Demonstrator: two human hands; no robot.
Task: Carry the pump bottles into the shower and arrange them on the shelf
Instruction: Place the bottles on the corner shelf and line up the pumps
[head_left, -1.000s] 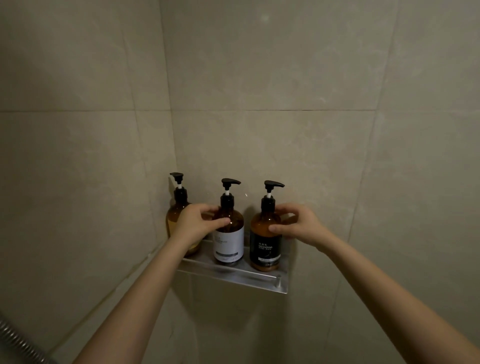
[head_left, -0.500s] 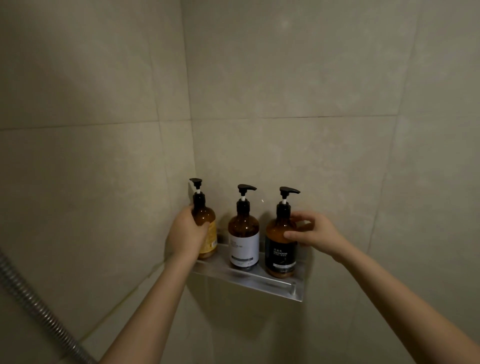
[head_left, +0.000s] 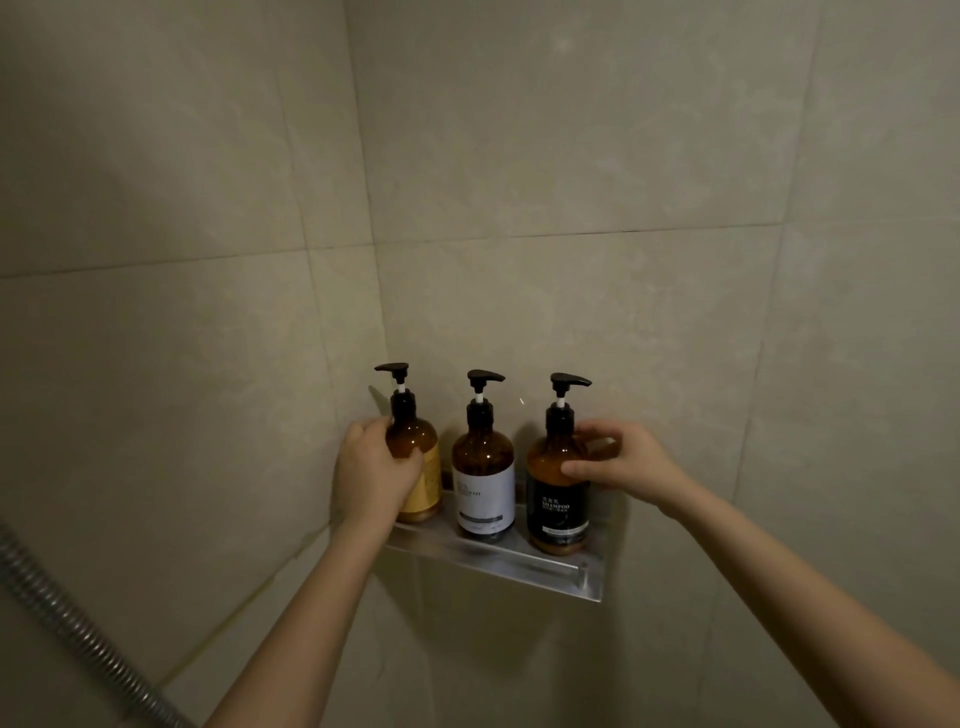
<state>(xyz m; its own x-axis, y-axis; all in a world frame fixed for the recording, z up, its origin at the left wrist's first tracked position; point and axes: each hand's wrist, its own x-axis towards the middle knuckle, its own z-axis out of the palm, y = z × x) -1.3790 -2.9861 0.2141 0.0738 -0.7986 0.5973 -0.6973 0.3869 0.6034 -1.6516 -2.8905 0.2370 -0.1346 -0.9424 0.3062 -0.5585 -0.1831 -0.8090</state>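
Three amber pump bottles stand upright in a row on a clear wall shelf in the tiled shower corner. My left hand is wrapped around the yellow-label bottle at the left end. The white-label bottle stands free in the middle. My right hand holds the shoulder of the black-label shampoo bottle at the right, thumb in front and fingers behind. All three pump spouts point to the right.
Beige wall tiles meet in a corner just left of the shelf. A ribbed metal shower hose runs diagonally across the lower left.
My left hand went from the middle bottle to the yellow-label bottle and has turned its spout to the right. My right hand stays on the shampoo bottle.
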